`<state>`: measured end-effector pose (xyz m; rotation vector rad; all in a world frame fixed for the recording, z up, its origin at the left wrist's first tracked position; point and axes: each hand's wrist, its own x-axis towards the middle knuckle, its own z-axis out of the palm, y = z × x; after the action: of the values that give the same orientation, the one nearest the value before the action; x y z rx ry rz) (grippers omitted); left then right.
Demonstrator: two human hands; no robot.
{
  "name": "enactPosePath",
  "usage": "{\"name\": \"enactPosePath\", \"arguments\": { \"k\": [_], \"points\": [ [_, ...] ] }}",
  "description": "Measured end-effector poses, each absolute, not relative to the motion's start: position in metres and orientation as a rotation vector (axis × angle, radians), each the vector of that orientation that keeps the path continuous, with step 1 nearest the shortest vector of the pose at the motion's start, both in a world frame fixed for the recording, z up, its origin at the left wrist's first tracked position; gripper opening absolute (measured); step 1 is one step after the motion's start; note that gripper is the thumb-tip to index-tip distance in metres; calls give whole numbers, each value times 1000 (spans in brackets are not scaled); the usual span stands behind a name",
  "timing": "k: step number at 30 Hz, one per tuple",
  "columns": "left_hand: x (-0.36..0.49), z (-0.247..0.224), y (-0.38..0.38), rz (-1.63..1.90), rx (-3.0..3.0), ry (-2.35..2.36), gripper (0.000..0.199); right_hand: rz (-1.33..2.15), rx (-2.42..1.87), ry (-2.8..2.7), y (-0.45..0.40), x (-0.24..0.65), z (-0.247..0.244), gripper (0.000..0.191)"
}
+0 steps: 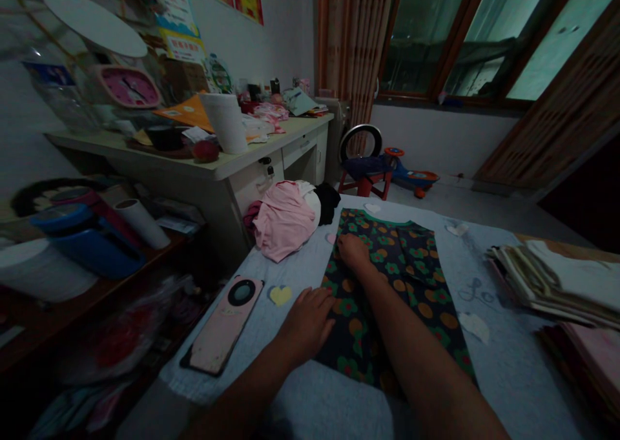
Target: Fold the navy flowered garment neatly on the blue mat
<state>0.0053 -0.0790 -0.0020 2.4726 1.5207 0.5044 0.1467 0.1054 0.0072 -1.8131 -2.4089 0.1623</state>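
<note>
A dark floral shirt (pixel 358 324) with green-and-red flowers, orange dots and a green neckline lies spread flat on the light blue bedsheet (pixel 290 395). One part on its right side is folded inward. My left hand (pixel 307 320) rests at the shirt's left edge, its fingers stretched out over the cloth. Farther up that same edge, my right hand (pixel 353 252) is closed with its fingers curled on the fabric; the fingertips are partly hidden. My right forearm crosses over the shirt. A pink phone (pixel 225 327) lies to the left of my left hand.
A crumpled pile of pink, white and black clothes (pixel 285 217) lies at the bed's far left corner. Folded clothes (pixel 557 278) are stacked on the right. A cluttered desk (pixel 213 165) and a low shelf (pixel 121 265) stand left; a red stool (pixel 365 183) stands beyond the bed.
</note>
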Motion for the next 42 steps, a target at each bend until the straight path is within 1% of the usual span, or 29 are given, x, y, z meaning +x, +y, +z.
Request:
{"name": "enactPosePath", "arguments": {
  "k": [4, 5, 8, 10, 12, 15, 18, 20, 22, 24, 26, 30, 32, 34, 38, 42],
  "points": [
    [13, 12, -65, 375, 2472, 1562, 13, 118, -1838, -2358, 112, 144, -1, 37],
    [17, 15, -60, 324, 2472, 1598, 12, 126, -1826, -2357, 115, 145, -2, 35],
    [27, 21, -41, 217, 2432, 1743, 22, 281, -1750, -2358, 125, 152, -2, 23],
    [30, 24, -25, 166, 2371, 1809, 23, 421, -1692, -2334, 135, 159, -2, 17],
    [32, 26, -8, 141, 2321, 1844, 24, 514, -1647, -2303, 143, 165, -2, 15],
    [33, 27, 19, 217, 2296, 1902, 26, 584, -1606, -2268, 152, 175, -7, 17],
    [40, 22, 40, 400, 2329, 1933, 28, 905, -1503, -2051, 156, 184, -15, 24],
    [46, 12, 50, 510, 2379, 1874, 34, 1141, -1422, -1818, 157, 187, -21, 29],
    [51, -2, 55, 582, 2441, 1793, 43, 1214, -1407, -1693, 157, 187, -25, 31],
    [54, -16, 57, 563, 2472, 1761, 50, 1134, -1451, -1704, 156, 185, -28, 31],
    [55, -26, 56, 535, 2476, 1758, 51, 949, -1511, -1771, 153, 181, -29, 31],
    [54, -28, 52, 550, 2465, 1780, 42, 417, -1602, -1949, 148, 173, -28, 31],
    [53, -25, 51, 567, 2452, 1799, 37, 238, -1596, -2075, 147, 170, -28, 33],
    [53, -21, 51, 573, 2444, 1805, 31, 169, -1596, -2208, 148, 170, -29, 36],
    [49, -16, 56, 544, 2423, 1831, 20, 153, -1637, -2385, 153, 171, -31, 45],
    [45, -12, 61, 532, 2395, 1860, 15, 154, -1643, -2451, 166, 172, -28, 48]
  ]
}}
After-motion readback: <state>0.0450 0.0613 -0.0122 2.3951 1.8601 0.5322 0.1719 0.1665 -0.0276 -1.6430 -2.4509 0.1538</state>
